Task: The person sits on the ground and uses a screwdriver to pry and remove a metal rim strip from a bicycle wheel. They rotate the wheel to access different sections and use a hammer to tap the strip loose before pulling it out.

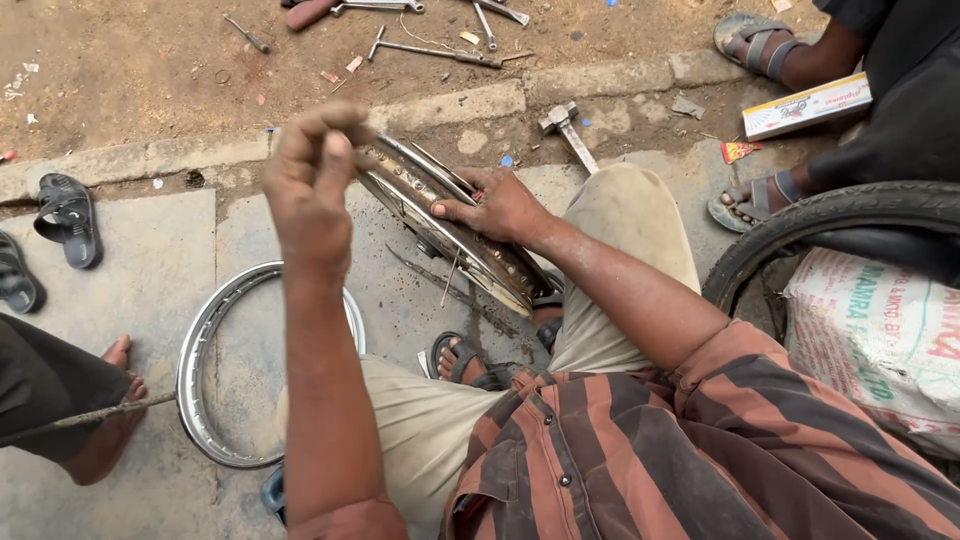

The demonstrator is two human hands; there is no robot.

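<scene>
Rim (455, 225) runs upper-left to lower-right, R hand (500, 205) gripping.

A worn, grimy metal wheel rim (440, 215) stands tilted on edge above the knees, running from eleven o'clock down to four o'clock.

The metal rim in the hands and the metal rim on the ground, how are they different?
The held rim is tilted on edge, gripped by the right hand, with the left hand at its top; the ground rim lies flat, untouched by either hand. The held rim shows a grimy, brownish inner face with holes; the ground rim looks brighter silver. Both are round metal wheel rims.
</scene>
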